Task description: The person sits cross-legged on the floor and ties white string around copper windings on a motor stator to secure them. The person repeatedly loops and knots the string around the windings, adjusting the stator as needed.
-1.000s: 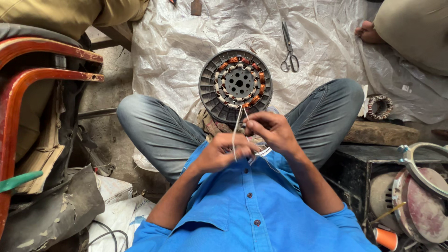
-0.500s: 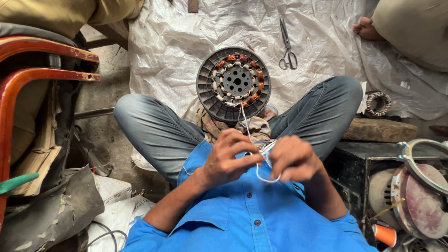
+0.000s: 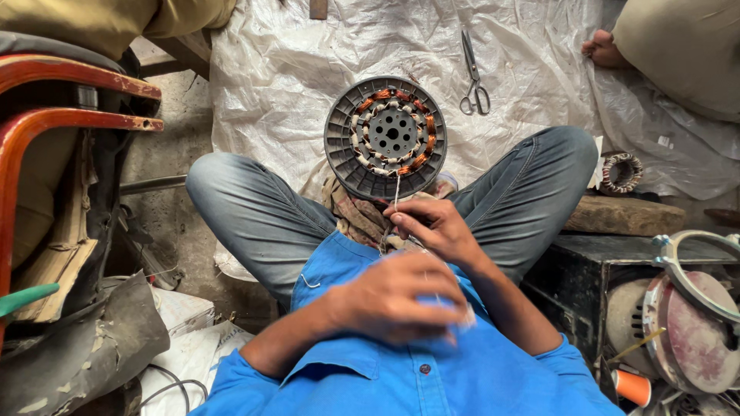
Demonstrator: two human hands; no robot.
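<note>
A round dark stator [image 3: 385, 135] with copper windings lies on the plastic sheet between my knees. A thin white thread [image 3: 396, 189] runs from its near edge down to my right hand [image 3: 435, 227], which pinches it between thumb and fingers just above my lap. Closer to my chest, my left hand [image 3: 397, 296] is blurred. Its fingers are curled, with a bit of white thread showing at the fingertips. A crumpled cloth [image 3: 354, 216] lies on my lap under the stator's edge.
Scissors [image 3: 474, 77] lie on the white plastic sheet [image 3: 293, 69] beyond the stator. Another person's foot [image 3: 605, 50] is at top right. A small wound coil [image 3: 620, 173] and wooden block [image 3: 624, 216] sit right; motor parts [image 3: 686, 323] lower right; red chair [image 3: 46, 100] left.
My right hand has moved forward toward the stator and now pinches the thread near its edge. My left hand has dropped back toward my chest, moving fast.
</note>
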